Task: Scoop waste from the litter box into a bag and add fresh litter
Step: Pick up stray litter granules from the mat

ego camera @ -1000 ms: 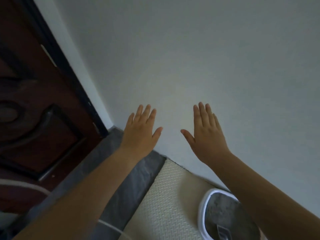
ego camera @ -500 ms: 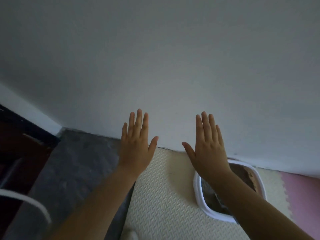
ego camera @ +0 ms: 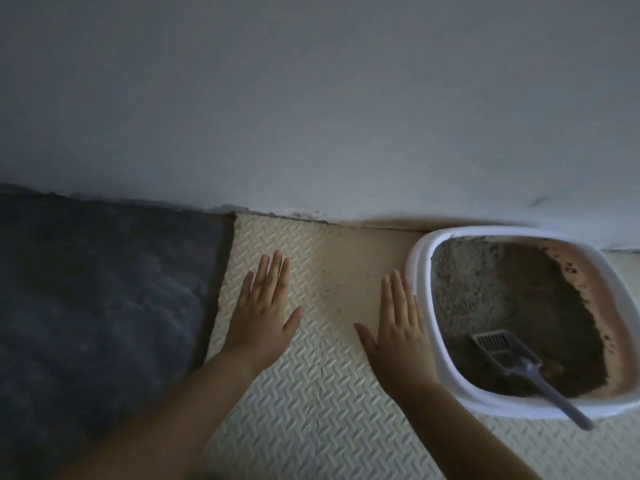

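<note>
The left hand (ego camera: pixel 262 318) and right hand (ego camera: pixel 400 332) are held out flat, fingers straight, empty, over a cream foam mat (ego camera: pixel 311 410) embossed in herringbone; the rounded white plastic litter box (ego camera: pixel 420 271), full of coarse grey litter (ego camera: pixel 485 289), sits on the mat against the wall (ego camera: pixel 311 98), just right of the right hand; a slotted grey scoop (ego camera: pixel 519 362) lies in it, handle over the near rim; a dark grey rug (ego camera: pixel 104 289) borders the mat's left edge.

Cream foam mat (ego camera: pixel 311 403), ridged in a herringbone relief; white litter box (ego camera: pixel 420 271) smooth, slightly glossy plastic; litter (ego camera: pixel 485 289) grainy, matt; grey scoop (ego camera: pixel 519 362) plastic; wall (ego camera: pixel 311 98) matt.
</note>
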The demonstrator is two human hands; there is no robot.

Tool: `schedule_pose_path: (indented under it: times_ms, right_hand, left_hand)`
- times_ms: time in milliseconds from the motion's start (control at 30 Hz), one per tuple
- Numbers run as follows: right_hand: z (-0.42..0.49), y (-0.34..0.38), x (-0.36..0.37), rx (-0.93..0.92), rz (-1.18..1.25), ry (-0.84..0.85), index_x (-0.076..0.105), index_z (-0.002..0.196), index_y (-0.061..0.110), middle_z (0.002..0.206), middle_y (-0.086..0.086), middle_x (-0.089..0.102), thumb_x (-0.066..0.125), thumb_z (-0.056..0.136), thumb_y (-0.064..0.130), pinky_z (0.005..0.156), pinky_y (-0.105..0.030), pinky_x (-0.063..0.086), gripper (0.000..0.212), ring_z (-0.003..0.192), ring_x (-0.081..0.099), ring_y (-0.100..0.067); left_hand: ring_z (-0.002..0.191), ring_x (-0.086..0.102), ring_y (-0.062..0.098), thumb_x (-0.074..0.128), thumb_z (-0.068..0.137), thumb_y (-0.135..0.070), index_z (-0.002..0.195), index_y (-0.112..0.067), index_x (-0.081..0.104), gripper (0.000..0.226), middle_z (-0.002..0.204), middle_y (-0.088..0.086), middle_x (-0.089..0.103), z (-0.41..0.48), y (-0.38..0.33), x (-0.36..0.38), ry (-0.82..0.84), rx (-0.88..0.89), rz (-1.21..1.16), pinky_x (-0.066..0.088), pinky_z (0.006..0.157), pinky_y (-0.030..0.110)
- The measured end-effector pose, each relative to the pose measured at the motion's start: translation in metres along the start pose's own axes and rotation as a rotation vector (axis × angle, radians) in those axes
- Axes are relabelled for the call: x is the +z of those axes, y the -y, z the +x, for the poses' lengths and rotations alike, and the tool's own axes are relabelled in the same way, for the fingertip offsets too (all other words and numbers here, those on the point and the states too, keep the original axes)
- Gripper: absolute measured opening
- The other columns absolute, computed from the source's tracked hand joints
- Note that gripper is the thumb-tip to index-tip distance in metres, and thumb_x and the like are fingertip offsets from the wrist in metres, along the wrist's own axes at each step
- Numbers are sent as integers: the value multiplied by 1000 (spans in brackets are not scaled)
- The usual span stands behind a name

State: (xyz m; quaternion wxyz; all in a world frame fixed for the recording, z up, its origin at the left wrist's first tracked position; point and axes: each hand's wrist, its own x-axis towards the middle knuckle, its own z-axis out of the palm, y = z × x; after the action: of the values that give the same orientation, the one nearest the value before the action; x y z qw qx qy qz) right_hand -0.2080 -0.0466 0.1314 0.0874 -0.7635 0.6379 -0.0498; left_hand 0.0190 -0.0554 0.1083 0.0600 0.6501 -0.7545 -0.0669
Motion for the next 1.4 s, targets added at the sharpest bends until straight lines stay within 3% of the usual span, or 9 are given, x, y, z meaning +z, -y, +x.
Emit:
schedule_pose_path:
  times_ms: [267, 400, 600, 700, 800, 900, 1000, 1167, 1400]
  right_hand:
    - [-21, -22, 218, 6, -19, 151, 28, 145, 1, 153, -14, 29, 33, 90, 52, 113, -39, 24, 76, 141, 29, -30]
    - [-33, -18, 236, 16, 20, 210, 7, 152, 7, 160, -9, 1, 22, 96, 46, 121, -41, 7, 70, 148, -4, -23]
    - [-30, -25, 242, -9, 44, 133, 16, 152, 8, 159, -7, 11, 26, 97, 46, 120, -36, 3, 67, 148, 2, -21]
    - [-26, -26, 241, 56, 126, 9, 38, 145, 11, 152, -5, 36, 34, 96, 41, 116, -35, 18, 57, 143, 26, -20]
    - [-13, -22, 234, 163, 264, -100, 54, 131, 16, 135, 0, 53, 50, 92, 35, 105, -36, 34, 43, 127, 42, -19]
    - [9, -13, 230, 363, 437, -185, 65, 116, 22, 114, 9, 57, 63, 88, 31, 97, -29, 41, 29, 113, 43, -12]
    - [25, -6, 236, 526, 543, -268, 72, 101, 26, 97, 17, 52, 68, 85, 35, 94, -25, 41, 19, 104, 41, -7]
    - [33, 3, 249, 657, 582, -414, 76, 88, 26, 88, 18, 53, 72, 82, 34, 91, -29, 44, 11, 96, 44, -6]
    - [33, 8, 251, 554, 495, -432, 72, 87, 15, 86, 11, 58, 68, 86, 24, 79, -27, 48, 9, 88, 51, -7]
  left_hand:
    - [145, 9, 21, 29, 91, -54, 149, -6, 15, 76, 157, 11, 16, 6, 38, 208, 118, 134, 64, 7, 114, 36]
    - [145, 9, 21, 26, 89, -52, 148, -6, 23, 75, 157, 10, 17, 6, 48, 227, 141, 124, 42, -2, 115, 32]
    - [146, 10, 22, 30, 91, -46, 149, -5, 23, 72, 157, 11, 16, 4, 54, 240, 41, 146, -69, 9, 117, 38]
    - [146, 6, 10, 30, 97, -38, 150, -13, 17, 60, 157, -1, 12, 7, 53, 225, 26, 92, -501, 11, 118, 31]
    - [134, 37, 0, 38, 97, -30, 141, -24, 40, 44, 146, -6, 42, 21, 42, 199, 44, -272, -1243, 29, 111, 19]
    - [120, 56, 15, 29, 99, -33, 127, -11, 56, 45, 127, 6, 62, 49, 45, 189, 210, -635, -2050, 37, 109, 33]
    - [126, 51, 28, 27, 100, -32, 129, 0, 54, 51, 134, 14, 55, 64, 63, 195, 309, -698, -2525, 39, 107, 40]
    - [137, 37, 28, 29, 99, -38, 142, -2, 39, 57, 148, 14, 40, 71, 65, 211, 381, -619, -2638, 29, 113, 41]
    - [141, 29, 28, 28, 97, -47, 148, -6, 27, 65, 153, 12, 31, 74, 70, 222, 474, -649, -2689, 20, 117, 40]
